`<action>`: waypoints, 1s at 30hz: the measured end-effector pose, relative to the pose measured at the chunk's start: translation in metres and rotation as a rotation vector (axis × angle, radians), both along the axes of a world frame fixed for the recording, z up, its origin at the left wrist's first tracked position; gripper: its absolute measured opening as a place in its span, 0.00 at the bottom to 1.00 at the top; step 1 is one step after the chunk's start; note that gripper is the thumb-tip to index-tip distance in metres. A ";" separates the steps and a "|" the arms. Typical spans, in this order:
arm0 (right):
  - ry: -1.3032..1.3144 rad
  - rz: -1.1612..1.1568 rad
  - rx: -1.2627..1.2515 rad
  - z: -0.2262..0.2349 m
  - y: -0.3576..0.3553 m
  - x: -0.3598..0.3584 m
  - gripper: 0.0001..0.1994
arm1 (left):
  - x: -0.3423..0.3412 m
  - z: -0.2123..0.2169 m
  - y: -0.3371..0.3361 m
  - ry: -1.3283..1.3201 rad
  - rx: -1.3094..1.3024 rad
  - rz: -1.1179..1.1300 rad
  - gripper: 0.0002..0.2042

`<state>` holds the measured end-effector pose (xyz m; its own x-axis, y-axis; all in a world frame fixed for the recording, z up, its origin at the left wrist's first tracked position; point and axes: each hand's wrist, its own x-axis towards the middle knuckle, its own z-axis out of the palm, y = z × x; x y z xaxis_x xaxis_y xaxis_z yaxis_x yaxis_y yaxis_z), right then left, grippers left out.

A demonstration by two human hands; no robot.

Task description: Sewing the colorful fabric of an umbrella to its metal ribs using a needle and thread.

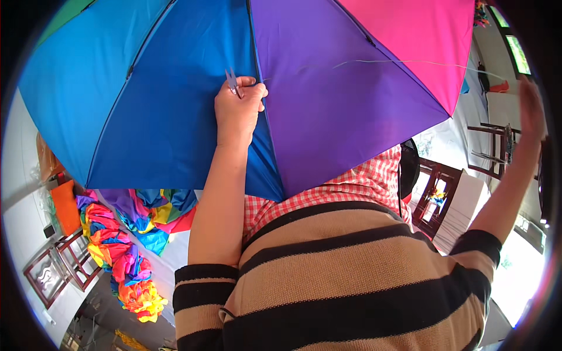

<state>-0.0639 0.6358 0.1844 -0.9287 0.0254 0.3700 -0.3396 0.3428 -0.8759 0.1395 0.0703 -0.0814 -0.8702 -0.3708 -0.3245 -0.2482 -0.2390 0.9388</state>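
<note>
A multicoloured umbrella canopy point(345, 117) spreads in front of me, its dark ribs point(257, 64) running along the seams. At the seam between the blue and purple panels, my left hand point(240, 111) is closed, with small thread snips point(233, 83) in it, blades pointing up. Its thumb and fingertips pinch at the rib there. A pale thread point(404, 62) stretches from near this seam across the purple and pink panels toward my right hand point(531, 111). That hand is raised far out to the right and blurred by motion; a needle cannot be made out.
A heap of bunched colourful fabric point(126, 251) lies at the lower left, near an orange panel point(64, 207) and a dark wooden chair point(64, 263). Red-and-white checked cloth point(374, 181) covers my lap. Wooden furniture point(436, 193) and a chair frame point(497, 149) stand at right.
</note>
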 end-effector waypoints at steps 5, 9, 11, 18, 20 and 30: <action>-0.426 0.686 0.564 -0.134 -0.331 0.072 0.04 | 0.009 0.012 -0.008 -0.082 0.067 0.010 0.12; 0.188 0.658 0.733 -0.228 -0.423 0.077 0.03 | 0.009 0.012 -0.005 -0.047 0.115 0.036 0.11; 0.169 0.571 0.704 -0.247 -0.435 0.083 0.02 | 0.007 0.011 -0.003 -0.036 0.129 0.045 0.11; 0.027 0.494 0.658 -0.256 -0.437 0.122 0.04 | 0.009 0.011 -0.005 -0.049 0.101 0.056 0.10; -0.009 0.523 0.652 -0.256 -0.435 0.129 0.04 | 0.009 0.012 -0.005 -0.049 0.086 0.063 0.11; 0.039 0.518 0.718 -0.257 -0.435 0.134 0.05 | 0.007 0.014 -0.001 -0.051 0.059 0.091 0.09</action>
